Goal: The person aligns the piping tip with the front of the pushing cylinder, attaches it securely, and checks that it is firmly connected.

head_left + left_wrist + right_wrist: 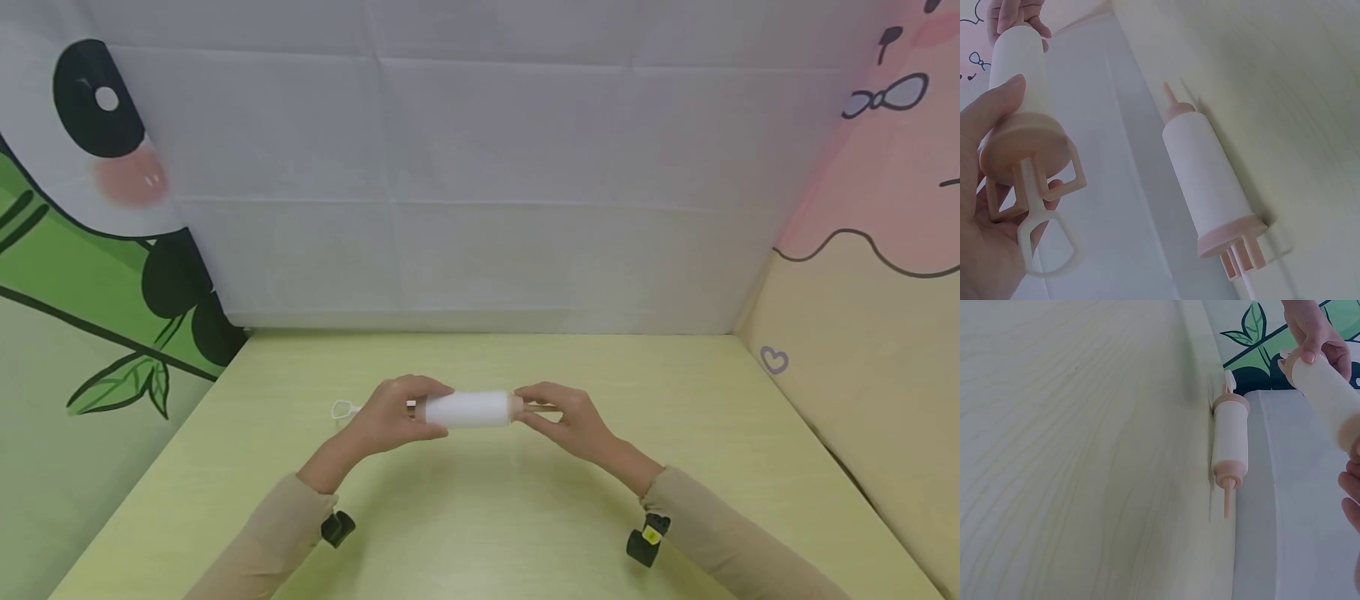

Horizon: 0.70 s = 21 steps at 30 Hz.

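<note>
I hold a white tube syringe (471, 410) level over the pale green table (480, 525). My left hand (420, 408) grips its pink flanged end (1019, 153), and the white plunger loop (1047, 247) lies by my palm. My right hand (534, 410) pinches the opposite end. A second, matching syringe (1210, 181) with a pink nozzle lies flat on the table beyond the hands. It also shows in the right wrist view (1230, 440). In the head view the held syringe hides most of it. A white loop (342, 409) shows left of my left hand.
A white cloth wall (480, 192) closes the back of the table. A panda-and-bamboo print (97, 250) hangs on the left and a pink-and-cream print (870, 317) on the right. Small black devices hang under both sleeves (647, 537).
</note>
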Each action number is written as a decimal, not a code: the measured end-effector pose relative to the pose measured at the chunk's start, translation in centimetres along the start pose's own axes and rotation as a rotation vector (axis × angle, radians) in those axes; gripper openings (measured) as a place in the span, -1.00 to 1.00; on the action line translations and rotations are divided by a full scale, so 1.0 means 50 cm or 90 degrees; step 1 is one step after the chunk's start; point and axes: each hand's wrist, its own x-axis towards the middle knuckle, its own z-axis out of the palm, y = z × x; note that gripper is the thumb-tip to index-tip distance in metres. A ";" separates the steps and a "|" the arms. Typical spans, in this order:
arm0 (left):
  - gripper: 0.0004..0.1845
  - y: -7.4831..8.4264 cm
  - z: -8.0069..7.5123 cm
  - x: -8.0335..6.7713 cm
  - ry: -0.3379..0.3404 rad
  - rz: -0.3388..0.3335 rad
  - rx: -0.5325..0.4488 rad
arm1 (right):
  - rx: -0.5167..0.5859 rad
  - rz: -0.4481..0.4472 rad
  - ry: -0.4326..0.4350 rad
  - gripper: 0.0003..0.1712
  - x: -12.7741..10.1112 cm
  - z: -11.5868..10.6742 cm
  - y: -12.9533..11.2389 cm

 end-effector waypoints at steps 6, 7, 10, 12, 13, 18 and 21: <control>-0.54 -0.004 0.002 0.001 0.002 -0.003 -0.015 | 0.003 -0.038 0.012 -0.61 0.002 0.002 0.000; -0.54 -0.004 0.003 0.001 0.001 -0.003 -0.016 | 0.008 -0.049 0.015 -0.60 0.002 0.002 -0.001; -0.54 -0.005 0.003 0.002 -0.001 -0.006 -0.021 | 0.025 -0.068 0.019 -0.55 0.003 0.001 -0.004; -0.54 -0.005 0.003 0.003 -0.002 -0.006 -0.021 | 0.028 -0.072 0.019 -0.52 0.003 0.001 -0.005; -0.54 -0.006 0.003 0.003 -0.002 -0.006 -0.021 | 0.029 -0.075 0.019 -0.51 0.004 0.001 -0.005; -0.54 -0.009 0.004 0.004 0.002 -0.004 -0.017 | 0.026 -0.072 0.013 -0.53 0.005 0.003 -0.002; -0.54 -0.011 0.004 0.005 0.004 -0.001 -0.015 | 0.025 -0.058 0.006 -0.59 -0.005 0.010 0.021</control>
